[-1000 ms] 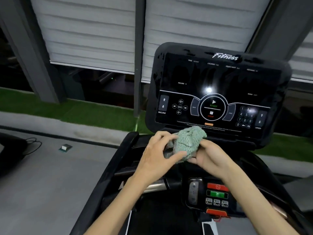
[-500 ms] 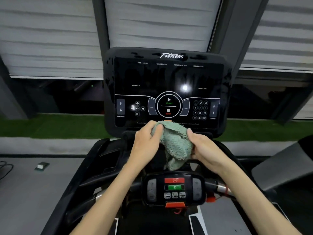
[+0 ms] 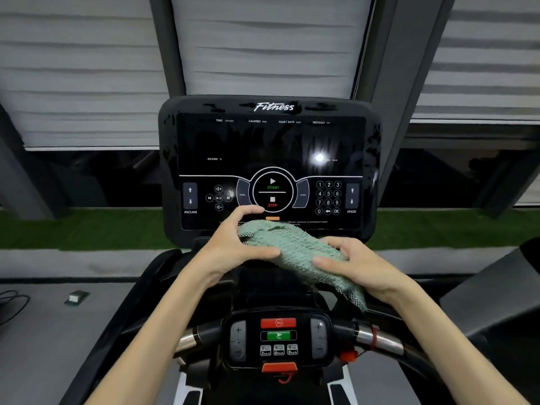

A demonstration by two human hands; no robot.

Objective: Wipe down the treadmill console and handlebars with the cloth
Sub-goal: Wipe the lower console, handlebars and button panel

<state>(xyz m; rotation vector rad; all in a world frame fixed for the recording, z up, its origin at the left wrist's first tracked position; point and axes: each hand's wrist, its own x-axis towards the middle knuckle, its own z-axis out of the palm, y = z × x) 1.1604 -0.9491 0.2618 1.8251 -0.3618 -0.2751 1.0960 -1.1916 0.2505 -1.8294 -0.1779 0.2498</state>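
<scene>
Head view: a nubbly, pale-green cloth (image 3: 295, 249), bunched and drooping rightward, is gripped by the left hand (image 3: 233, 249) and right hand (image 3: 353, 264), fingers curled round it, just below the dark console (image 3: 268, 141).

Console (image 3: 268, 135) reads Fitness, START, STOP, INCLINE, SPEED, keys 0-9.

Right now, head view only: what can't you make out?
Glossy black treadmill console: the small print along its bottom edge is too small to read and partly behind the left hand.
Chrome-and-black handlebars: outer ends are behind the forearms.
Teal terry cloth: its own bulk hides the underside and any console contact.
Right hand: palm side faces away.
</scene>
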